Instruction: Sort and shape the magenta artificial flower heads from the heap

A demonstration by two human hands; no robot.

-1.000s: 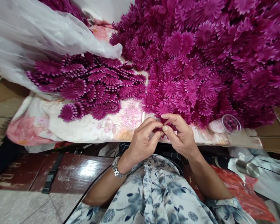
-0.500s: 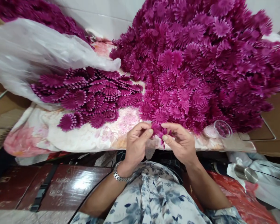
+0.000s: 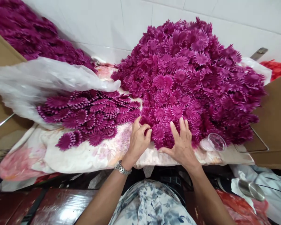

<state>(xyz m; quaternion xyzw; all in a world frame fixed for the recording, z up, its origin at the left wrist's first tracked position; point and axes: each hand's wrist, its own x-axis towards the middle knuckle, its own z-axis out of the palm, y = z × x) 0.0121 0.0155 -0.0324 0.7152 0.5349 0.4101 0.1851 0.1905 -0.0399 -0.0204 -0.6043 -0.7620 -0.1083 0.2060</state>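
At the near edge of a big heap of magenta artificial flower heads (image 3: pixel 182 78), both hands reach out over the cloth. My left hand (image 3: pixel 139 139), with a metal watch (image 3: pixel 122 167) on its wrist, is at the heap's front left; its fingers are partly bent and apart, and nothing shows between them. My right hand (image 3: pixel 182 145) is spread, its fingertips against the front flowers and its thumb pointing left. Between the two hands, a few flower heads (image 3: pixel 158 132) lie at the heap's edge. Stacked magenta petal layers (image 3: pixel 91 115) lie to the left.
A translucent plastic bag (image 3: pixel 49 75) partly covers the stacked layers. On the right of the floral cloth (image 3: pixel 79 159) lies a clear plastic cup (image 3: pixel 216 142) on its side. Cardboard boxes (image 3: pixel 273 125) flank the table, and a white tiled wall (image 3: pixel 103 25) stands behind.
The magenta flower piece pinched by both hands is out of them now. Both hands have moved forward to the heap, and the right one has spread its fingers. The view has tilted up.
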